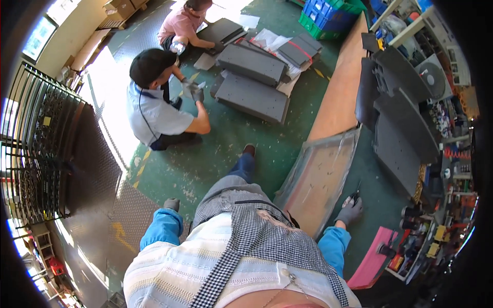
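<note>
My right hand (350,212), in a grey glove and blue sleeve, rests over the dark green bench top (367,159). Its fingers are closed around a slim hand tool (358,189) with a thin pointed tip; its exact kind is too small to make out. To the left of this hand lies a board (328,167) under clear plastic sheeting. On the bench beyond it, dark grey panels (398,128) lean in a stack. My left hand (172,204), also gloved, hangs by my side over the floor. Its fingers are hidden.
Two people (159,110) crouch on the floor beside stacked dark grey panels (251,95). Blue and green crates (328,18) stand at the far end. A black metal rack (38,149) is at left. Near my right are a pink board (372,256) and a parts tray (413,251).
</note>
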Motion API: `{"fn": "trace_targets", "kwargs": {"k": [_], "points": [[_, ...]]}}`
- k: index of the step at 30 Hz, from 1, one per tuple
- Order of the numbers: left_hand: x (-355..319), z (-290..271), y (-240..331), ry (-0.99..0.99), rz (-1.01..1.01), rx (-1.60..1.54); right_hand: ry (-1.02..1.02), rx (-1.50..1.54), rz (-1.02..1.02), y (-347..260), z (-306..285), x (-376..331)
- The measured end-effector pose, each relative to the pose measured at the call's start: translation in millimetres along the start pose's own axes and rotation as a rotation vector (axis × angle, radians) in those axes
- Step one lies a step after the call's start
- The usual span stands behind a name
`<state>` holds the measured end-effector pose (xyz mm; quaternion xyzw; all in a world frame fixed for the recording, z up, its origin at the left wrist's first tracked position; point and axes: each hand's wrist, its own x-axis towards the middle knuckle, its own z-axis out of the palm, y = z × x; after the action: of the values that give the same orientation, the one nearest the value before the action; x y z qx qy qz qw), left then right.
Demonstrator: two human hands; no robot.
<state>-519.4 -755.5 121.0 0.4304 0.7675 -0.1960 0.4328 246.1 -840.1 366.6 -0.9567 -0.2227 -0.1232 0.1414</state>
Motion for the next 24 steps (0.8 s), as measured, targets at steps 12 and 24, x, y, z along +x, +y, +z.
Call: {"fn": "trace_targets", "kwargs": {"k": [12, 24], "points": [[-19.1, -145.6, 530.5, -0.007, 0.720, -0.375, -0.072, -0.203, 0.376, -97.4, 59.4, 83.3], [83.4, -78.7, 417.2, 0.253, 0.503, 0.040, 0.381, -0.196, -0.007, -9.2, 142.0, 183.7]]}}
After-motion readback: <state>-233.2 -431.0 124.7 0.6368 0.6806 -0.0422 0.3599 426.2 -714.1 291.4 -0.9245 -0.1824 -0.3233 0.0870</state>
